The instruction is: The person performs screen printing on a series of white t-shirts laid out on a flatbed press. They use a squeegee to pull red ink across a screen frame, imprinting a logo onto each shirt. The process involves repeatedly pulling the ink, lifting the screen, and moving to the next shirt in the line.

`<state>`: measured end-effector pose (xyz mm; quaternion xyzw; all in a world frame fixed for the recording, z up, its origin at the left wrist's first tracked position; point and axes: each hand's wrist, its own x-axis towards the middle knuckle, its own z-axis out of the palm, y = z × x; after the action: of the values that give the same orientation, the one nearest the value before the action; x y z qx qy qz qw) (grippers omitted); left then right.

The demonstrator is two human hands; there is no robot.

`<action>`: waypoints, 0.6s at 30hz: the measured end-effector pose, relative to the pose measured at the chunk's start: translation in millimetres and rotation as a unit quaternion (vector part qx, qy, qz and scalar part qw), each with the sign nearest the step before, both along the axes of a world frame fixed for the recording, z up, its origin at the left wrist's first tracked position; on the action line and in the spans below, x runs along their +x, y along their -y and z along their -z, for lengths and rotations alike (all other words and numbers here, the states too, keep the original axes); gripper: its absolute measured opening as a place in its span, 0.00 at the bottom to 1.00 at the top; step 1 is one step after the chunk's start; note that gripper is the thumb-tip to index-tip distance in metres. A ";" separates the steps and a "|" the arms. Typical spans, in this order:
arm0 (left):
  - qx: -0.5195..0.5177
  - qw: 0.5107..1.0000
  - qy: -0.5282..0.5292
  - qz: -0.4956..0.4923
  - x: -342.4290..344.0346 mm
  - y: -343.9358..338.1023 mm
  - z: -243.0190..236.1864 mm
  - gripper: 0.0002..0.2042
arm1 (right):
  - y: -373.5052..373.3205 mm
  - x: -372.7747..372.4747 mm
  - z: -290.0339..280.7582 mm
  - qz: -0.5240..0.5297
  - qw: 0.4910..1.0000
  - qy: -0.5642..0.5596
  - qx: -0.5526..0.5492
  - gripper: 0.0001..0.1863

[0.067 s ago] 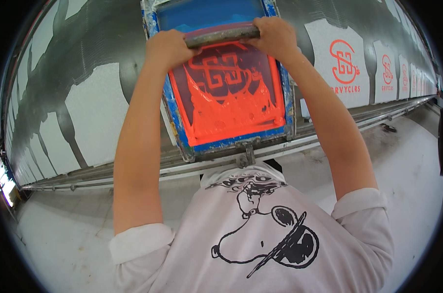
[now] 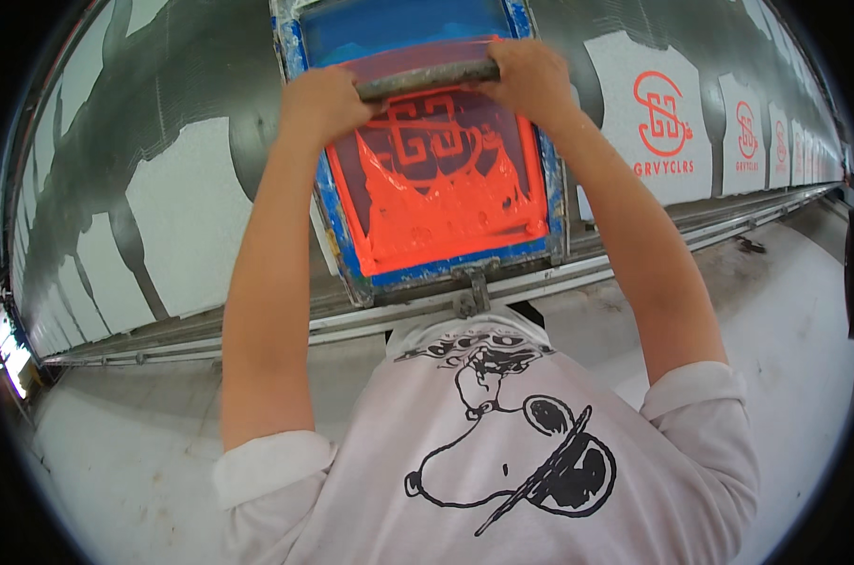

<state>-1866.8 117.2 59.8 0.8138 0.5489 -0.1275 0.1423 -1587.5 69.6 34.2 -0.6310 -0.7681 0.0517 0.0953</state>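
Observation:
My left hand (image 2: 325,105) and my right hand (image 2: 532,83) are closed round the two ends of a squeegee (image 2: 429,79) with a worn, ink-stained bar. It lies across a screen printing frame (image 2: 557,212) edged with blue tape. Bright orange-red ink (image 2: 450,221) is spread over the near half of the mesh, thickest along the near edge. A line design with interlocking letters shows through the mesh just below the squeegee. My fingertips are partly hidden behind the bar.
White shirt-shaped fabric pieces (image 2: 191,217) lie on the long dark table to the left. Printed white pieces (image 2: 648,118) with red designs line up to the right. A metal rail (image 2: 634,266) runs along the table's near edge, with a clamp (image 2: 474,294) at the frame.
The squeegee and both my hands have come slightly nearer to me over the screen. My grip on it is the same.

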 end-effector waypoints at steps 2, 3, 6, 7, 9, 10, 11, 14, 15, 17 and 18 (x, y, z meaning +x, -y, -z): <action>-0.042 0.999 0.002 -0.034 7.3 44.2 -12.0 0.23 | 43.9 1.3 2.0 -0.009 1.000 -0.016 0.002 0.21; -0.061 0.997 0.002 -0.052 9.1 70.2 -19.5 0.22 | 69.5 2.3 3.8 -0.017 0.999 -0.039 0.019 0.21; -0.068 0.994 0.030 -0.080 2.7 148.1 -13.1 0.18 | 145.2 0.9 12.7 -0.034 0.994 -0.090 0.051 0.19; -0.072 0.992 0.033 -0.094 3.1 172.6 -15.2 0.17 | 169.0 -1.0 15.0 -0.030 0.994 -0.096 0.044 0.19; -0.004 0.995 0.063 -0.072 -6.6 217.0 1.7 0.18 | 207.0 -2.8 15.8 -0.026 0.995 -0.086 0.045 0.19; 0.032 0.995 0.078 -0.060 -9.9 230.6 8.5 0.18 | 219.1 -2.8 15.8 -0.024 0.995 -0.080 0.046 0.20; 0.042 0.994 0.084 -0.053 -9.3 235.9 8.9 0.18 | 225.1 -2.2 14.1 -0.024 0.994 -0.092 0.049 0.20; 0.088 0.991 0.100 -0.004 -5.0 237.3 -1.8 0.15 | 227.9 -1.5 7.5 -0.035 0.989 -0.122 0.072 0.19; 0.104 0.989 0.104 0.029 -4.8 237.9 -4.5 0.15 | 226.9 -0.9 7.6 -0.044 0.987 -0.131 0.080 0.19; 0.123 0.983 0.116 0.074 -4.8 237.9 -6.9 0.14 | 226.3 3.5 3.6 -0.065 0.983 -0.145 0.097 0.19; 0.122 0.981 0.125 0.082 -4.7 240.0 -4.9 0.15 | 227.7 5.9 1.5 -0.078 0.980 -0.153 0.101 0.19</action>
<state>-1871.5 -122.9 64.7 0.8766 0.4700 0.0320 0.0983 -1581.7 -158.2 32.7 -0.5413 -0.7925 0.0771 0.2702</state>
